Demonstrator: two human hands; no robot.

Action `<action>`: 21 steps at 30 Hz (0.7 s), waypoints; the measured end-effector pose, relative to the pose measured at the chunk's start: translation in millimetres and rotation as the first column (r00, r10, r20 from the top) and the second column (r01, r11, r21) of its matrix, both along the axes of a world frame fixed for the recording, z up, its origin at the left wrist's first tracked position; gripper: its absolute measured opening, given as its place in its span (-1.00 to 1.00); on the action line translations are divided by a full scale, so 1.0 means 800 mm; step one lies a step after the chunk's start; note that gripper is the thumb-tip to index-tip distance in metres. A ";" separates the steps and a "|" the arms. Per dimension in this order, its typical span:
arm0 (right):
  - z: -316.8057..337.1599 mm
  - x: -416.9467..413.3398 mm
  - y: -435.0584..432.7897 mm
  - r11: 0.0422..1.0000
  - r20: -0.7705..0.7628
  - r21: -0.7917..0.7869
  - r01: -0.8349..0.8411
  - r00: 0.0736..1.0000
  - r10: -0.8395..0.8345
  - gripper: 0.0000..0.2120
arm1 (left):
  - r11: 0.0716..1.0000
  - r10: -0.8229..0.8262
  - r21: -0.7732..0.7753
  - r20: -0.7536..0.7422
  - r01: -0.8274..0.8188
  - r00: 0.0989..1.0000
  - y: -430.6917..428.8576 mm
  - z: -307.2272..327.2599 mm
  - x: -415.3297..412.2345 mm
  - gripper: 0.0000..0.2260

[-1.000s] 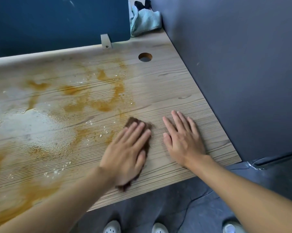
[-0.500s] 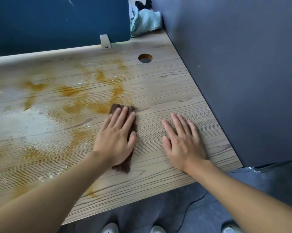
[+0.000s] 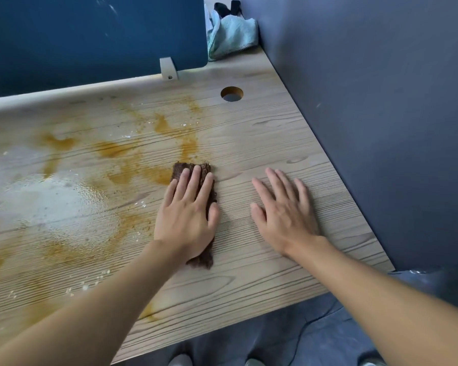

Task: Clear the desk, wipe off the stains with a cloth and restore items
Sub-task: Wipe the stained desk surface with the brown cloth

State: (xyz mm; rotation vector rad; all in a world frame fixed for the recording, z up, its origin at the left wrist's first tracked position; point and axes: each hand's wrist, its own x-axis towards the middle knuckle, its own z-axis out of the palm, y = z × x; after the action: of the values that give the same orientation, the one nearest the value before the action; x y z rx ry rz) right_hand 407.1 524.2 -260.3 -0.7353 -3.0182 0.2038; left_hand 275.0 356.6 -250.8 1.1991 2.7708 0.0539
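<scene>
A wooden desk (image 3: 275,143) carries orange-brown stains (image 3: 188,143) and a wet, shiny patch across its left and middle. My left hand (image 3: 188,217) presses flat, fingers straight, on a folded brown cloth (image 3: 181,169) at the right edge of the stains. The cloth shows beyond my fingertips and below my palm. My right hand (image 3: 283,212) rests flat on dry wood to the right of the cloth, fingers spread, holding nothing.
A cable hole (image 3: 231,94) is cut in the desk at the back right. A pale teal towel (image 3: 233,37) lies bunched in the far corner. A blue divider (image 3: 90,35) stands behind the desk and a grey partition (image 3: 381,114) along its right side.
My left hand has pushed the brown cloth away from me and leftward, up to the stain. My right hand has stayed in place on the desk.
</scene>
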 end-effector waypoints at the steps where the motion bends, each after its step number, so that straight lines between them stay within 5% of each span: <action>1: -0.001 0.001 0.000 1.000 -0.006 0.002 -0.005 1.000 0.005 -0.41 | 1.000 -0.031 -0.003 -0.010 0.031 0.999 -0.002 0.000 0.008 -0.40; 7: 0.001 0.000 -0.002 1.000 0.000 0.011 0.002 1.000 -0.002 -0.42 | 0.836 -0.548 -0.004 0.046 0.549 0.835 -0.055 0.003 0.033 -0.41; 9: 0.001 0.000 -0.002 1.000 -0.011 0.017 0.003 1.000 -0.003 -0.42 | 0.893 -0.450 0.001 0.020 0.450 0.893 -0.036 -0.001 0.001 -0.41; 11: 0.002 0.000 -0.001 1.000 -0.002 0.022 0.007 1.000 -0.007 -0.42 | 0.982 -0.186 0.020 -0.008 0.186 0.983 -0.006 0.001 -0.031 -0.40; 14: 0.000 0.000 -0.001 1.000 0.022 0.022 0.005 1.000 -0.006 -0.41 | 1.000 0.018 0.023 -0.016 -0.017 1.000 0.017 -0.002 -0.032 -0.38; 21: 0.002 0.000 -0.002 1.000 0.026 0.027 0.009 1.000 -0.009 -0.42 | 0.854 -0.519 -0.013 0.054 0.520 0.853 -0.039 0.004 0.003 -0.42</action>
State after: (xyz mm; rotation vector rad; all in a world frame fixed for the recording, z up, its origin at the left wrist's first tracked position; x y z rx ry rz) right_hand 407.2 522.8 -258.4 -0.7550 -3.0350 0.1539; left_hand 277.7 325.4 -247.8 1.8644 2.2975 -0.0056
